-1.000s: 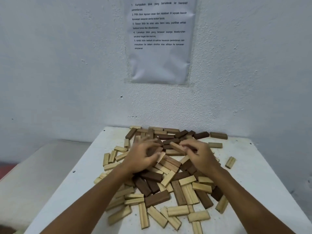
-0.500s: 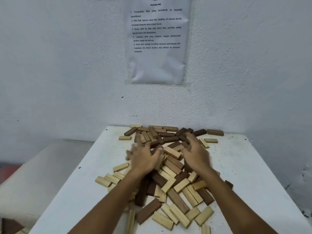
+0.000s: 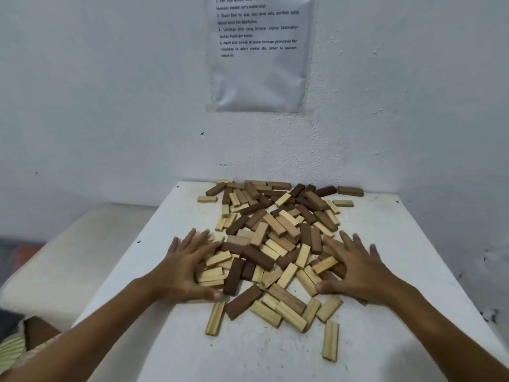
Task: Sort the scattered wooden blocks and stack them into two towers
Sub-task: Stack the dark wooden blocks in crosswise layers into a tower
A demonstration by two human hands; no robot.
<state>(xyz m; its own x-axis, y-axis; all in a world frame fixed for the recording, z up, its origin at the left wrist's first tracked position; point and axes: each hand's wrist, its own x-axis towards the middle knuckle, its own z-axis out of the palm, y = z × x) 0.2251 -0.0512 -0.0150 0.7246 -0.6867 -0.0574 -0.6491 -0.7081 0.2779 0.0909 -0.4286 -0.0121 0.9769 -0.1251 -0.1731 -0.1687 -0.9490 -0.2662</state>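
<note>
A loose pile of wooden blocks (image 3: 275,244), some pale and some dark brown, covers the middle and back of the white table (image 3: 399,244). My left hand (image 3: 184,268) lies flat with spread fingers against the pile's left edge, touching pale blocks. On the pile's right edge my right hand (image 3: 358,268) lies flat in the same way, fingers spread. Neither hand holds a block. A few pale blocks (image 3: 330,340) lie apart near the table's front.
The table stands against a white wall, where a printed sheet (image 3: 259,51) hangs. A lower white surface (image 3: 68,257) sits to the left of the table. Bare tabletop shows at the front and along both sides.
Both hands have drawn back from the pile's middle toward me and apart, to its left and right edges. Blocks were dragged forward and spread. The camera tilted down.
</note>
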